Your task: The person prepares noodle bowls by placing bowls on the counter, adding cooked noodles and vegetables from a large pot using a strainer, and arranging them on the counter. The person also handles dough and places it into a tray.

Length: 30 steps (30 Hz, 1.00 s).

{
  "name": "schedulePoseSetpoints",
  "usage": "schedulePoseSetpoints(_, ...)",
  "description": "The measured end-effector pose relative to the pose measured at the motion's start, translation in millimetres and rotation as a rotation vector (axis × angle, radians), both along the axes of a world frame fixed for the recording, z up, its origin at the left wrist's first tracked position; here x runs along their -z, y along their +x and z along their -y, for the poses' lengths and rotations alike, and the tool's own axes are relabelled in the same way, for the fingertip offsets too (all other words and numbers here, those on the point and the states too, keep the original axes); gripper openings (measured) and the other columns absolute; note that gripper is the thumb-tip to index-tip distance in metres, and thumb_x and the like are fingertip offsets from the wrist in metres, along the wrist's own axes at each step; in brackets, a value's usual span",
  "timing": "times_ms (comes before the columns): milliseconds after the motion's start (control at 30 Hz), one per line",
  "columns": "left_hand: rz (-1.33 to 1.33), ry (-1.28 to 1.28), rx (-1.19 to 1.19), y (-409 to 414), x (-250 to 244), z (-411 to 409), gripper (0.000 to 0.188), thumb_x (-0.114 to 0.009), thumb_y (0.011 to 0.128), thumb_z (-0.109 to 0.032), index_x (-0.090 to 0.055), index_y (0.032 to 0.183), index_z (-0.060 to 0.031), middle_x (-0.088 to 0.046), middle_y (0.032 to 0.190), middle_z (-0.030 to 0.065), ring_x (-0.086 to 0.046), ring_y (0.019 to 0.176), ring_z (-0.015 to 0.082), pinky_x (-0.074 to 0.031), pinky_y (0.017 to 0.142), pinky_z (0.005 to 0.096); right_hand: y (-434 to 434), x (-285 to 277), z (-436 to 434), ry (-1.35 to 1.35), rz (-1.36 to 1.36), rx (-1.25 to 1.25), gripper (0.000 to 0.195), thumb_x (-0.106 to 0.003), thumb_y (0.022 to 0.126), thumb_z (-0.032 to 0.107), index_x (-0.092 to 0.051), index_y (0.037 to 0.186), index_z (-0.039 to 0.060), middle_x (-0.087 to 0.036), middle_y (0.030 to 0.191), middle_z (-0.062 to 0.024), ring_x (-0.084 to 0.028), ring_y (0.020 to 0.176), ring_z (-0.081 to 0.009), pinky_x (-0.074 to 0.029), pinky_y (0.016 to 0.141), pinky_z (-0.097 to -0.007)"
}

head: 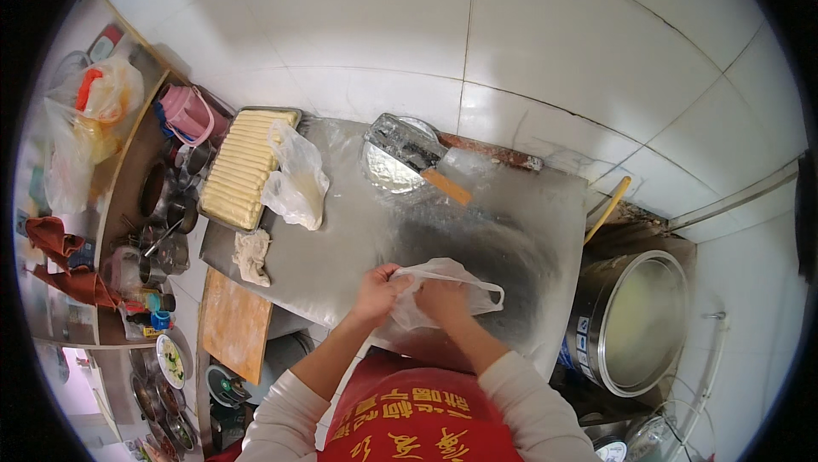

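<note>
Over the near edge of the floured steel worktop (pixel 345 232), a thin translucent plastic bag (pixel 409 314) hangs between my hands. My left hand (pixel 376 294) pinches its rim with thumb and fingers. My right hand (pixel 442 301) reaches down into the bag's mouth, its fingers blurred behind the film, so their grip is unclear. One loop handle of the bag sticks out to the right. Farther back, a broad-bladed tool with a wooden handle (pixel 447 186) rests across a round metal pan (pixel 391 171) with a whitish coating.
A metal tray (pixel 298 116) of pale dough strips (pixel 239 158) stands back left, a second plastic bag (pixel 300 181) against it. Nearby lies a crumpled cloth (pixel 252 257). A wooden board (pixel 235 324) is lower left. A large steaming pot (pixel 645 321) stands right, shelves with pots left.
</note>
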<state>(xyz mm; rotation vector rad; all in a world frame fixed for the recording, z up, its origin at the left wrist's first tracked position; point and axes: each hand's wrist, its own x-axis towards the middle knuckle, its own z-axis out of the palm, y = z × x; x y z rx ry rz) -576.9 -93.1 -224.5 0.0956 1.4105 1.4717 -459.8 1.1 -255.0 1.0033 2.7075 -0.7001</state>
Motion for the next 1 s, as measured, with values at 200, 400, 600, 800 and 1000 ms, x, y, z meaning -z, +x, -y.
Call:
schedulePoseSetpoints(200, -0.308, -0.173, 0.063, 13, 18, 9, 0.018, -0.073, 0.077, -0.010, -0.064, 0.090, -0.0020, -0.065, 0.078, 0.0049, -0.060, 0.064, 0.0142, -0.049, 0.059, 0.0287, -4, 86, 33, 0.287, -0.540, 0.009, 0.015, -0.057, 0.076, 0.019, -0.069, 0.074, 0.0099, -0.066, 0.078, -0.0135, -0.063, 0.084, -0.0345, -0.046, 0.075, -0.0483)
schedulePoseSetpoints(400, -1.339, -0.491, 0.740, -28, 19, 33, 0.027, -0.069, 0.075, -0.017, -0.063, 0.097, -0.0032, -0.065, 0.093, 0.0185, -0.062, 0.082, 0.0371, -0.051, 0.074, 0.0448, -14, 99, 2, -0.100, -0.273, -0.175, 0.021, -0.058, 0.082, 0.021, -0.069, 0.087, 0.0040, -0.067, 0.085, -0.0155, -0.064, 0.081, -0.0311, -0.048, 0.072, -0.0441)
schedulePoseSetpoints(600, 0.113, 0.007, -0.070, -44, 87, 25, 0.032, -0.062, 0.080, -0.016, -0.061, 0.111, -0.0058, -0.061, 0.107, 0.0182, -0.062, 0.093, 0.0335, -0.051, 0.079, 0.0416, 13, 61, 1, -1.278, -0.566, 0.552, 0.027, -0.057, 0.088, 0.020, -0.063, 0.108, 0.0028, -0.066, 0.098, -0.0071, -0.065, 0.087, -0.0246, -0.051, 0.076, -0.0354)
schedulePoseSetpoints(800, -0.579, 0.077, 0.340, -65, 73, 14, 0.044, -0.069, 0.078, -0.017, -0.057, 0.116, 0.0019, -0.060, 0.109, 0.0127, -0.060, 0.096, 0.0232, -0.049, 0.082, 0.0342, 61, 51, -25, -1.830, -1.091, 0.914, 0.036, -0.048, 0.092, 0.034, -0.059, 0.115, 0.0084, -0.065, 0.109, -0.0097, -0.062, 0.100, -0.0283, -0.048, 0.091, -0.0427)
schedulePoseSetpoints(1000, -0.462, 0.008, 0.104, -108, 50, 5, 0.017, -0.069, 0.074, -0.006, -0.062, 0.089, -0.0009, -0.064, 0.081, 0.0029, -0.058, 0.074, 0.0127, -0.047, 0.066, 0.0297, 118, 54, -66, -1.614, -1.130, 0.979, 0.028, -0.057, 0.089, 0.030, -0.061, 0.107, 0.0097, -0.065, 0.093, -0.0060, -0.062, 0.081, -0.0212, -0.050, 0.072, -0.0332)
